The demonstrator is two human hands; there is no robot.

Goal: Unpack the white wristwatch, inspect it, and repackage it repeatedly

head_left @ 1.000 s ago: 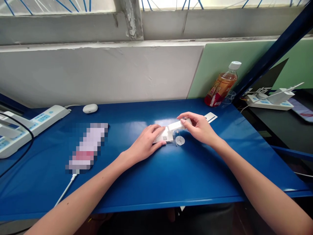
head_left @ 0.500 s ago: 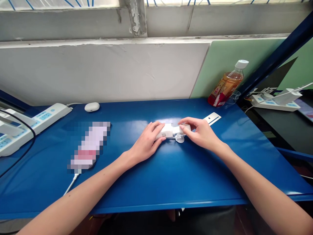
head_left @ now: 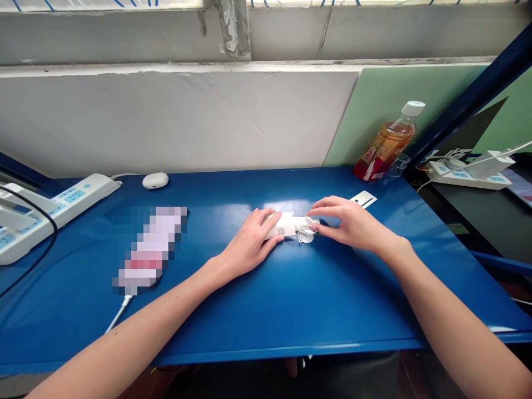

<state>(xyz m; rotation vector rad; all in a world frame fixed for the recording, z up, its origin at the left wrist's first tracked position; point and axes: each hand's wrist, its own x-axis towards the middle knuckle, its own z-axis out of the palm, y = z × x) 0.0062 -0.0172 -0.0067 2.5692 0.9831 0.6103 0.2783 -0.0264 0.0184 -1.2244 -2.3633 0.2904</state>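
A small white box [head_left: 281,226] with a printed square code lies on the blue desk, with my left hand [head_left: 253,238] closed round its left end. From the box's right side sticks out a narrower white piece [head_left: 302,223], perhaps its inner tray. My right hand [head_left: 349,221] has this piece's right end between thumb and fingers. Just in front of it lies a crumpled bit of clear plastic [head_left: 306,236]. Behind my right hand is a flat white card with a dark slot [head_left: 364,199], partly covered by the hand.
At left are a power strip [head_left: 89,188], a white earbud case [head_left: 155,180] and a blurred-out phone [head_left: 160,238] on a white cable [head_left: 118,313]. A drink bottle [head_left: 388,145] leans in the back right corner by a blue post. Another power strip [head_left: 469,175] is farther right.
My right hand has shifted its hold: the thumb has moved from the top of the white piece to its front right end, with the fingers behind. My left hand stays on the box.
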